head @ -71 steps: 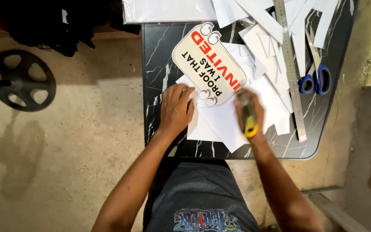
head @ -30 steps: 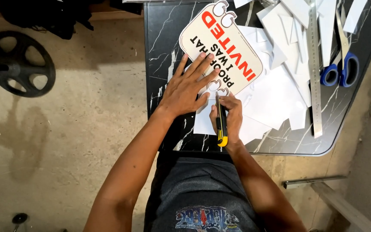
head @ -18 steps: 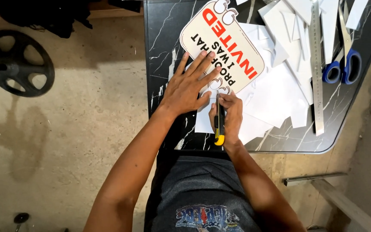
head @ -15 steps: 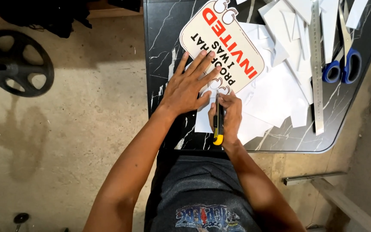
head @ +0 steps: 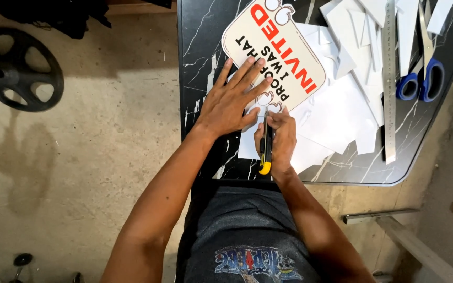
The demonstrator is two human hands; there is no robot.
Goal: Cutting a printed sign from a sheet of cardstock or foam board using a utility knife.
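Black marble-patterned tabletop point(head: 200, 47) is noted over concrete floor. Left hand point(head: 230, 102) is pressed flat, fingers spread, on the white rounded printed card point(head: 279, 50). Right hand point(head: 279, 140) is clenched around a yellow-and-black utility knife point(head: 265, 144) at the card's near edge.

The left hand point(head: 230, 102) lies flat, fingers spread, pressing on a rounded white sign point(head: 273, 50) with red and black lettering, which lies on the black marbled tabletop point(head: 197, 42). Just beside it, the right hand point(head: 279, 140) closes its grip on a yellow-and-black utility knife point(head: 266, 144) (the yellow end points back toward the person), its tip at the sign's lower edge. White offcuts point(head: 342, 112) lie under and beside the sign. Farther right lie a long metal ruler point(head: 389, 78) and blue-handled scissors point(head: 420, 78). On the concrete floor at left rests a black wheel point(head: 19, 71).
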